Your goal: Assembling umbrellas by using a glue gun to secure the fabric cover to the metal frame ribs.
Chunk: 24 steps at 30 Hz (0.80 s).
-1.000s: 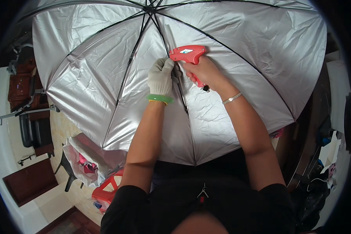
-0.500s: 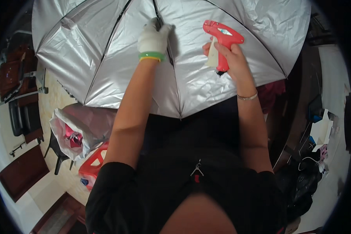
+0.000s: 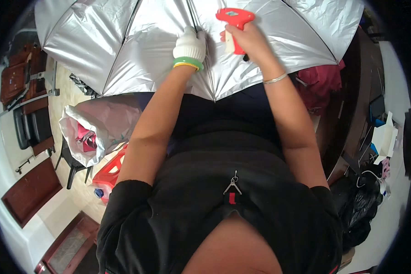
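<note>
A silver-lined umbrella (image 3: 164,68) lies spread in front of me, its dark ribs (image 3: 128,25) running across the lining. My left hand (image 3: 189,48) wears a white knit glove with a green and a yellow band at the wrist. Its fingers are closed at a dark umbrella rib near the middle, and the fingertips are partly hidden. My bare right hand (image 3: 251,40) grips a red tagging gun (image 3: 238,16) with a cream trigger. The gun is above the lining, to the right of my left hand; its front end points left.
On the left stand a white sack (image 3: 68,132) with pink cloth inside, a red plastic container (image 3: 109,171) and a black stool (image 3: 71,160). Dark red cloth (image 3: 319,84) hangs at the right under the umbrella. Black plastic bags (image 3: 358,205) and a white box (image 3: 386,137) lie farther right.
The tagging gun in my right hand has moved left and away from me, nearer the left hand. My left hand has shifted slightly right. The umbrella's near edge has moved farther from me.
</note>
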### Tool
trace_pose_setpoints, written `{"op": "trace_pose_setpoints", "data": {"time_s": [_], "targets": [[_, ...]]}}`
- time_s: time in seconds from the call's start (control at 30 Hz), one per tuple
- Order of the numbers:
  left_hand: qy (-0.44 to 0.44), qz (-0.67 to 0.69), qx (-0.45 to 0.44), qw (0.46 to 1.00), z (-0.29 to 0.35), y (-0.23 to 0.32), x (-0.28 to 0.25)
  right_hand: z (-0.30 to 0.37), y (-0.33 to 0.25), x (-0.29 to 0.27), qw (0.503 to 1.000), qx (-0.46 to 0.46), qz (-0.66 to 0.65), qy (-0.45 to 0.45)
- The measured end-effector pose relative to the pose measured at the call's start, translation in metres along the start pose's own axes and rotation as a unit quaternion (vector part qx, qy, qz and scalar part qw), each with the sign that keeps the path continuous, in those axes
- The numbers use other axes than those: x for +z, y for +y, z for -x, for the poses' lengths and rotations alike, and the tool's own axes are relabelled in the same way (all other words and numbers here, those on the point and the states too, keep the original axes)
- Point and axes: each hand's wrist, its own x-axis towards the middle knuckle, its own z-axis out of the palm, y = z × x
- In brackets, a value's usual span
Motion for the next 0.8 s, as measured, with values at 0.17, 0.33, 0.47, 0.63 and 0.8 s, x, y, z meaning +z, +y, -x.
{"op": "trace_pose_setpoints", "data": {"time_s": [0.17, 0.33, 0.47, 0.63, 0.8], "targets": [[-0.010, 0.264, -0.007, 0.964, 0.015, -0.024, 0.003, 0.022, 0.016, 0.034, 0.989, 0.107, -0.106, 0.009], [-0.188, 0.568, -0.130, 0.791, 0.024, -0.034, -0.010, 0.021, 0.023, 0.032, 0.985, 0.126, -0.119, -0.018], [-0.210, 0.544, -0.160, 0.797, 0.026, -0.022, -0.018, 0.013, 0.038, 0.031, 0.993, 0.092, -0.066, -0.015], [-0.196, 0.526, -0.143, 0.815, 0.026, -0.024, -0.016, 0.018, 0.036, 0.035, 0.995, 0.056, 0.083, -0.008], [-0.183, 0.504, -0.147, 0.831, 0.028, -0.021, -0.013, 0.029, 0.025, 0.039, 0.997, 0.068, 0.043, 0.011]]}}
